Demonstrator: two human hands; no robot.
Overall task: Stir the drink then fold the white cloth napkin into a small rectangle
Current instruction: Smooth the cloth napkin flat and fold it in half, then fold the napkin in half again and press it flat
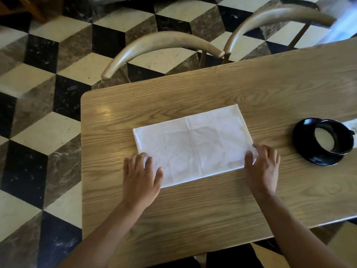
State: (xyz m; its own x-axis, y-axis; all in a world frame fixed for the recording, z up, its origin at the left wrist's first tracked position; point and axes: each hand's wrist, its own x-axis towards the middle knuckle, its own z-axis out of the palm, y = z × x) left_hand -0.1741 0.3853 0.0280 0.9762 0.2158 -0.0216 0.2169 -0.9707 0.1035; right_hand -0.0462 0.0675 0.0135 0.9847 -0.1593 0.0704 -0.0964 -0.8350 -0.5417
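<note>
The white cloth napkin [193, 147] lies flat on the wooden table [193, 209] as a wide rectangle with crease lines across it. My left hand [141, 180] covers its near left corner, fingers curled on the cloth and thumb lying on top. My right hand [264, 169] is at the near right corner, where the cloth's edge is pinched and slightly raised between thumb and fingers. To the right stands a black cup [307, 132] on a black saucer [318, 161], holding a pale drink [324, 141]. No spoon or stirrer shows.
Two curved wooden chair backs [160, 43] [280, 14] stand at the table's far side. The table's left edge [82, 151] drops to a checkered floor [42, 105]. A white item [352, 125] peeks out behind the cup at the right edge.
</note>
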